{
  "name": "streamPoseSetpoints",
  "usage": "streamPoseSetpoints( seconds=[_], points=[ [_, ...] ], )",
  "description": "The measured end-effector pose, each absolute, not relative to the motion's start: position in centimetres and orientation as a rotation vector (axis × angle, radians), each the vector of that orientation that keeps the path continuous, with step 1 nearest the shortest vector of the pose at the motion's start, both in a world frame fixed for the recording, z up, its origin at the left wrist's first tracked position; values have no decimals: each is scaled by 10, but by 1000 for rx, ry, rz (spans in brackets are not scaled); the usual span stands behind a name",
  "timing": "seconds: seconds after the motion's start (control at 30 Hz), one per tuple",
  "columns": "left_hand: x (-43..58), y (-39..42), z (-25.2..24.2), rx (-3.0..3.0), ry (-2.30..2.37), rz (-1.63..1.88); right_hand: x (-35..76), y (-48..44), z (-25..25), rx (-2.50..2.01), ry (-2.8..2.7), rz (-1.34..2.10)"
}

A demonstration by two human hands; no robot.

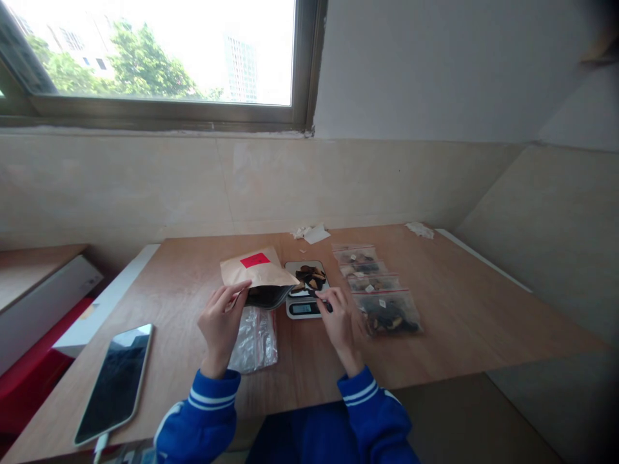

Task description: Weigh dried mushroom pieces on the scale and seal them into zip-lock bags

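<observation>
A brown paper bag (264, 265) with a red label is held by its near edge in my left hand (223, 322), its dark mouth facing me. My right hand (337, 319) is closed at the right side of a small white kitchen scale (293, 308), pinching a dark, thin item whose kind I cannot make out. Dark and tan dried slices (310, 278) lie on the scale's plate, and its display is lit. Beneath the bag and beside my left hand lie clear plastic zip bags (255, 341).
Filled zip bags (387, 312) with red seals overlap in a column right of the scale. A phone (116, 380) with a white cable lies at the table's left. Crumpled paper (315, 233) is near the wall, with another scrap (420, 230) farther right.
</observation>
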State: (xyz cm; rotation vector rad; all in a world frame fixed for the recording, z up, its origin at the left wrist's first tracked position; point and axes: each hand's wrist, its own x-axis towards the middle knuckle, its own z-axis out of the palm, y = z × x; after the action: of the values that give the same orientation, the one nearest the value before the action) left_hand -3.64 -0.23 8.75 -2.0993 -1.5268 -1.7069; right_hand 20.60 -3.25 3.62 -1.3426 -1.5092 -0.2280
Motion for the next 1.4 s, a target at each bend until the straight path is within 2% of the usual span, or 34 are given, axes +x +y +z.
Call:
streamPoseSetpoints(
  seconds=[0.2, 0.4, 0.5, 0.67, 0.83, 1.0, 1.23, 1.4],
  points=[
    [-36, -3, 89, -2118, -1527, -1711, 202, -8, 13, -1356, -1768, -170],
    [-39, -3, 89, -2112, -1552, -1711, 201, 5, 3, -1388, -1719, -3],
    [-41, -3, 89, -2112, -1556, -1711, 205, 7, 2, -1428, -1743, -63],
    [-42, -3, 88, -2108, -1555, -1720, 201, -11, 14, -1413, -1787, -220],
    [-39, -4, 84, -2108, -1591, -1711, 169, -50, 44, -1102, -1807, -236],
    [-37, -10, 84, -2109, -1600, -1725, 119, -58, 75, -1025, -2039, -18],
    [-42, -16, 80, -2080, -1555, -1721, 85, -18, 97, -1519, -2171, 395],
    [-43, -18, 75, -2093, -1573, -1728, 76, 15, 91, -1404, -2230, 535]
  ],
)
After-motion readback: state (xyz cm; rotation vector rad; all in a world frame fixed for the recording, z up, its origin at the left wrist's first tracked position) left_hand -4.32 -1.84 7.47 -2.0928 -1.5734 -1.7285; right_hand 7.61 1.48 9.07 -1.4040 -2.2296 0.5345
